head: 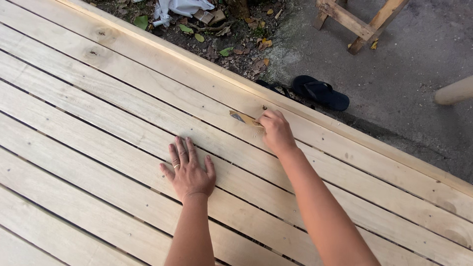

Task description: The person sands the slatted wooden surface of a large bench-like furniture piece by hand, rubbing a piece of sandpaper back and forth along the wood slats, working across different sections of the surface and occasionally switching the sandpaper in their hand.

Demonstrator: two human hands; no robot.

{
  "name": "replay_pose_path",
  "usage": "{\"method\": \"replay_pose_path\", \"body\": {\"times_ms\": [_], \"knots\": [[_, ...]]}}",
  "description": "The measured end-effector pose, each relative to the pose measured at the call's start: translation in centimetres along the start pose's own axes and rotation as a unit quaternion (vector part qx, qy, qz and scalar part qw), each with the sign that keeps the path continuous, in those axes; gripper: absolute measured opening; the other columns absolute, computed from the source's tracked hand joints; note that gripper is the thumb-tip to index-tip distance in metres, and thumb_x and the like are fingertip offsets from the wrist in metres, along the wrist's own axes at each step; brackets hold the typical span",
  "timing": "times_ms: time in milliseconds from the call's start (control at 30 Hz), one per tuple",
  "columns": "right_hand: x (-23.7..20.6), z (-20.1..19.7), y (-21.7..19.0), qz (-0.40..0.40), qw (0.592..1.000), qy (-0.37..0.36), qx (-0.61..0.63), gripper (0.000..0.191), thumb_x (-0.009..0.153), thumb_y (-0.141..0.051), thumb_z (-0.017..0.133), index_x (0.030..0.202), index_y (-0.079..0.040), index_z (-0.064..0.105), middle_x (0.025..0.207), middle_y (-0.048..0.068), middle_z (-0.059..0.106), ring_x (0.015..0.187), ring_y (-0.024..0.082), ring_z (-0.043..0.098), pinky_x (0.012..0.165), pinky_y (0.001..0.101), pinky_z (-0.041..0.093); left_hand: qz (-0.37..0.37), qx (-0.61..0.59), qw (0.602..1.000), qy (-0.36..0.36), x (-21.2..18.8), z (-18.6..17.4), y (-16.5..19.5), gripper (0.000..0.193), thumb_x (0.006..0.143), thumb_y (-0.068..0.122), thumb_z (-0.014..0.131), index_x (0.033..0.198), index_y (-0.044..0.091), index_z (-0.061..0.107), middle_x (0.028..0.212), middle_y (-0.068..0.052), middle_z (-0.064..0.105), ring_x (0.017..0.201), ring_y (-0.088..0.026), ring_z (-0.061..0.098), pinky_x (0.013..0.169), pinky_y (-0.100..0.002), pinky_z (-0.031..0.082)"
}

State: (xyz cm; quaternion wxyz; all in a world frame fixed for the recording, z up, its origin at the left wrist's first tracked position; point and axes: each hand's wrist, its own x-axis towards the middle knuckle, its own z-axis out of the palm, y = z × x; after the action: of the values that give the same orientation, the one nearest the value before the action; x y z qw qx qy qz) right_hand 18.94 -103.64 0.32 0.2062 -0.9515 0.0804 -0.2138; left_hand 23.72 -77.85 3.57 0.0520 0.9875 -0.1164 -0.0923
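Note:
My left hand (187,170) lies flat, palm down with fingers spread, on a slatted surface of pale wooden planks (98,123); a ring shows on one finger. My right hand (277,132) is further out near the far edge, fingers closed on a small flat tan piece, perhaps a putty knife or a bit of sandpaper (242,118), pressed against a plank. A small dark hole (264,107) sits in the plank just beyond the fingertips.
Beyond the planks' raised edge board (207,66) lies soil with dry leaves (231,34) and white plastic litter (180,7). A black flip-flop (320,92) rests on grey concrete, with a wooden frame (362,22) behind and a pale round post (454,90) at right.

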Motion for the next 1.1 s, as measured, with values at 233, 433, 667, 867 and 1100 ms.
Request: {"method": "replay_pose_path", "body": {"times_ms": [233, 433, 667, 867, 1100], "knots": [[-4.5, -4.5, 1.3, 0.053, 0.999, -0.008, -0.006, 0.041, 0.067, 0.017, 0.061, 0.098, -0.004, 0.076, 0.099, 0.009, 0.069, 0.098, 0.033, 0.063, 0.085, 0.0422, 0.054, 0.002, 0.014, 1.0, -0.007, 0.0, 0.1, -0.1, 0.075, 0.095, 0.051, 0.034, 0.161, 0.02, 0.016, 0.17, -0.002, 0.005, 0.156, -0.023, 0.003, 0.119, -0.062, 0.002], [-0.6, 0.3, 0.0, 0.001, 1.0, 0.025, 0.004, 0.031, 0.073, 0.014, 0.064, 0.095, -0.005, 0.075, 0.1, 0.009, 0.069, 0.103, 0.033, 0.063, 0.09, 0.0422, 0.054, 0.001, 0.005, 1.0, -0.003, 0.0, 0.0, -0.1, 0.075, 0.096, 0.051, 0.034, 0.162, 0.02, 0.016, 0.171, -0.001, 0.006, 0.156, -0.023, 0.004, 0.119, -0.062, 0.003], [-4.0, -3.5, 1.0, 0.052, 0.999, 0.004, -0.009, 0.037, 0.069, 0.015, 0.063, 0.097, -0.005, 0.076, 0.099, 0.009, 0.069, 0.1, 0.034, 0.063, 0.087, 0.0428, 0.053, 0.001, 0.008, 1.0, -0.014, 0.1, -0.2, 0.0, 0.076, 0.096, 0.051, 0.036, 0.162, 0.02, 0.015, 0.171, -0.001, 0.005, 0.156, -0.023, 0.003, 0.12, -0.062, 0.003], [-4.9, -5.0, 1.4, 0.037, 0.999, 0.01, -0.009, 0.03, 0.07, 0.009, 0.069, 0.095, -0.005, 0.076, 0.098, 0.009, 0.069, 0.096, 0.033, 0.062, 0.084, 0.0433, 0.053, 0.001, 0.004, 1.0, -0.006, 0.1, -0.2, 0.0, 0.076, 0.095, 0.05, 0.037, 0.162, 0.02, 0.016, 0.17, -0.002, 0.006, 0.156, -0.023, 0.003, 0.12, -0.061, 0.003], [0.7, 2.1, -0.8, 0.009, 0.999, 0.039, 0.011, 0.024, 0.073, 0.014, 0.063, 0.09, -0.002, 0.072, 0.1, 0.009, 0.068, 0.105, 0.034, 0.063, 0.09, 0.042, 0.054, -0.001, -0.002, 1.0, 0.006, 0.2, 0.0, -0.1, 0.076, 0.095, 0.051, 0.037, 0.162, 0.021, 0.017, 0.171, -0.001, 0.007, 0.156, -0.022, 0.004, 0.12, -0.061, 0.003]]}}
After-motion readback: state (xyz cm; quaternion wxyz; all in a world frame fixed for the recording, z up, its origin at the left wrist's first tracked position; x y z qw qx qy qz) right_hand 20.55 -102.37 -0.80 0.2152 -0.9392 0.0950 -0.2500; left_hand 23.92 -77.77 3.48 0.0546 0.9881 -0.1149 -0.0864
